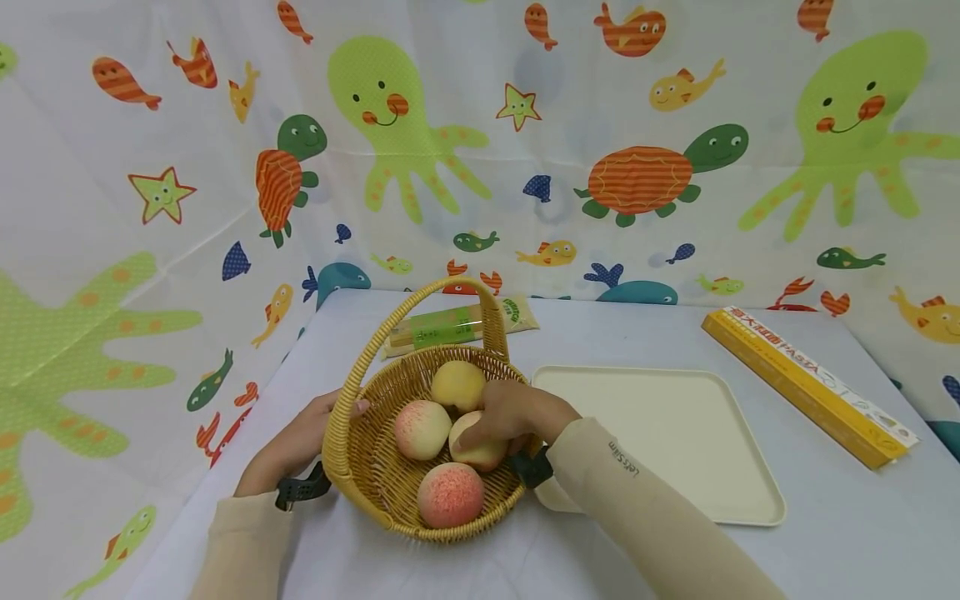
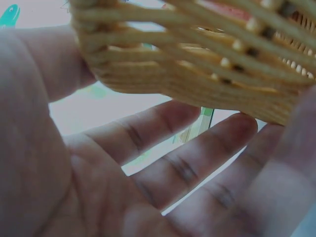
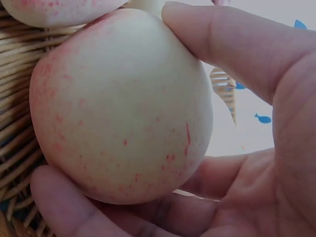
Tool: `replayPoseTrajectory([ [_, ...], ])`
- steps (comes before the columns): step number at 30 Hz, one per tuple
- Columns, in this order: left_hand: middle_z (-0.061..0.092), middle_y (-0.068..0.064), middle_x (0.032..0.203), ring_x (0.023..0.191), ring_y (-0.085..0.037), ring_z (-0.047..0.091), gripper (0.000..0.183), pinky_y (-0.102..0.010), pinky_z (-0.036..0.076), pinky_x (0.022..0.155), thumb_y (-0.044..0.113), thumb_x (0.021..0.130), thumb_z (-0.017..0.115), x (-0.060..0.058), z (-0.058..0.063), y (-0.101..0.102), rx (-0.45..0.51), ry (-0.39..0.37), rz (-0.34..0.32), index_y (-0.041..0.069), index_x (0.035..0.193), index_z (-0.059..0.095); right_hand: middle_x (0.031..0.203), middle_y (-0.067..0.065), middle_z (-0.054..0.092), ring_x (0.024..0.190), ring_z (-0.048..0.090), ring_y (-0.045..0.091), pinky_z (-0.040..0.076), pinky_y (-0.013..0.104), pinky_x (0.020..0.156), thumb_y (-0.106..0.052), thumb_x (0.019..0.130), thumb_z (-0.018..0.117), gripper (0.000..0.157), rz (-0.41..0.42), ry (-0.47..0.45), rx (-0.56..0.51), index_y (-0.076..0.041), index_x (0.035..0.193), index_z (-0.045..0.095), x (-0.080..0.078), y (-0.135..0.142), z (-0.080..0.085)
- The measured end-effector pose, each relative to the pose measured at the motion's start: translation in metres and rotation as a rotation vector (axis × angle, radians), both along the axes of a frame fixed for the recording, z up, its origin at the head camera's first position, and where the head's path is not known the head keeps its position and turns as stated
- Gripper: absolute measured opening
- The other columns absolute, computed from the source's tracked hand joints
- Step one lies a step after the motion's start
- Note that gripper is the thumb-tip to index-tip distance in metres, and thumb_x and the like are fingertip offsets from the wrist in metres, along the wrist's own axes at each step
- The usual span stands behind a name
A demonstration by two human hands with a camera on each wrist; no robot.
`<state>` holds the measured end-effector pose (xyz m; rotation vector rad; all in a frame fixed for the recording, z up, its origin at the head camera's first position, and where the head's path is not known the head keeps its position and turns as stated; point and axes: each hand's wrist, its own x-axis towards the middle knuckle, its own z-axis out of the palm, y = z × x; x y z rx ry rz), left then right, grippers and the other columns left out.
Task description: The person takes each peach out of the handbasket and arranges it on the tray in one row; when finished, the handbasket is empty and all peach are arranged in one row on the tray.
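A wicker basket (image 1: 397, 518) with a tall arched handle holds several peaches. My right hand (image 1: 517, 412) reaches over its right rim and grips a pale peach (image 3: 123, 108), with thumb and fingers around its sides. Close to that one, inside the basket, lie a pinkish-cream peach (image 1: 422, 430), a yellowish fruit (image 1: 458, 385) and a redder peach (image 1: 451, 496). On the left, my left hand (image 1: 303, 433) holds the basket's side by the handle's base. The left wrist view shows its fingers (image 2: 168, 118) against the outside of the weave.
A cream rectangular tray (image 1: 645, 425) lies just right of the basket. Behind the basket is a clear-and-green noodle packet (image 1: 450, 327). A long yellow pasta box (image 1: 806, 387) lies at the far right. A sea-animal patterned curtain (image 1: 450, 125) borders the white table.
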<state>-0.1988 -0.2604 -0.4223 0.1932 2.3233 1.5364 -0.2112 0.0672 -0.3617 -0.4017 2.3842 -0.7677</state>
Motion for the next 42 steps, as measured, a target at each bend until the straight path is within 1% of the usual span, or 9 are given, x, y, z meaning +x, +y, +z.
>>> replayPoseTrajectory([
  [3,0.065,-0.019,0.112,0.088,-0.023,0.068,0.050,-0.035,0.059,0.076,0.032,0.108,0.055,0.000,0.000,0.000,0.005,-0.005,0.000,-0.004,0.143,0.050,0.091,0.005,0.064,0.072,0.063,0.019,0.057,0.035,0.062,-0.039,0.083,0.087,0.037,-0.011,-0.002,-0.021,-0.010,0.092,0.065,0.000,0.000,0.000],
  [5,0.065,-0.020,0.113,0.088,-0.024,0.068,0.051,-0.036,0.060,0.076,0.032,0.108,0.055,-0.001,-0.001,0.000,0.001,-0.011,0.001,-0.003,0.144,0.049,0.093,0.004,0.064,0.077,0.063,0.019,0.056,0.034,0.066,-0.039,0.082,0.088,0.039,-0.012,0.018,-0.025,-0.010,0.094,0.065,0.001,0.000,-0.001],
  [10,0.065,-0.020,0.113,0.088,-0.026,0.069,0.051,-0.036,0.060,0.076,0.034,0.108,0.055,-0.001,-0.003,-0.001,-0.010,-0.020,0.004,-0.002,0.144,0.050,0.095,0.001,0.065,0.088,0.060,0.019,0.051,0.034,0.076,-0.042,0.077,0.090,0.043,0.010,0.103,0.002,-0.011,0.098,0.066,0.000,0.002,0.001],
  [14,0.066,-0.019,0.112,0.088,-0.025,0.068,0.051,-0.036,0.060,0.077,0.034,0.108,0.055,-0.001,-0.003,-0.001,-0.015,-0.019,0.012,-0.001,0.143,0.050,0.095,-0.002,0.066,0.089,0.060,0.017,0.051,0.034,0.078,-0.041,0.076,0.089,0.045,0.039,0.155,-0.003,-0.012,0.103,0.069,0.000,0.006,0.006],
  [18,0.066,-0.019,0.112,0.089,-0.025,0.068,0.051,-0.036,0.060,0.077,0.035,0.108,0.056,-0.002,-0.003,0.000,-0.011,-0.022,0.021,-0.001,0.143,0.051,0.098,-0.002,0.067,0.091,0.060,0.016,0.052,0.034,0.079,-0.041,0.076,0.089,0.048,0.041,0.175,-0.042,-0.012,0.109,0.070,0.001,0.013,0.013],
  [23,0.066,-0.019,0.113,0.090,-0.024,0.067,0.049,-0.035,0.060,0.077,0.034,0.108,0.056,-0.001,-0.002,0.000,-0.007,-0.019,0.016,-0.002,0.141,0.052,0.104,-0.002,0.067,0.095,0.061,0.016,0.053,0.035,0.081,-0.044,0.075,0.089,0.056,0.004,0.177,-0.088,-0.013,0.117,0.070,0.004,0.024,0.021],
  [31,0.066,-0.020,0.116,0.091,-0.025,0.068,0.050,-0.036,0.060,0.078,0.033,0.107,0.057,0.000,-0.001,0.001,-0.005,-0.018,0.010,-0.001,0.143,0.051,0.107,0.002,0.066,0.094,0.062,0.018,0.054,0.033,0.076,-0.045,0.077,0.089,0.061,-0.050,0.211,-0.173,-0.014,0.124,0.067,0.010,0.048,0.025],
  [36,0.068,-0.018,0.110,0.089,-0.024,0.067,0.045,-0.035,0.060,0.075,0.029,0.104,0.062,0.000,-0.001,0.001,-0.028,0.020,0.032,-0.003,0.135,0.058,0.108,0.004,0.066,0.093,0.063,0.021,0.056,0.034,0.075,-0.042,0.078,0.089,0.063,-0.089,0.216,-0.241,-0.014,0.128,0.065,0.013,0.065,0.028],
  [42,0.071,-0.015,0.102,0.082,-0.022,0.069,0.035,-0.035,0.060,0.070,0.024,0.101,0.066,0.000,0.001,0.003,-0.060,0.052,0.075,-0.003,0.124,0.067,0.111,0.005,0.068,0.096,0.063,0.023,0.055,0.036,0.076,-0.039,0.078,0.089,0.066,-0.149,0.220,-0.285,-0.013,0.133,0.063,0.015,0.083,0.029],
])
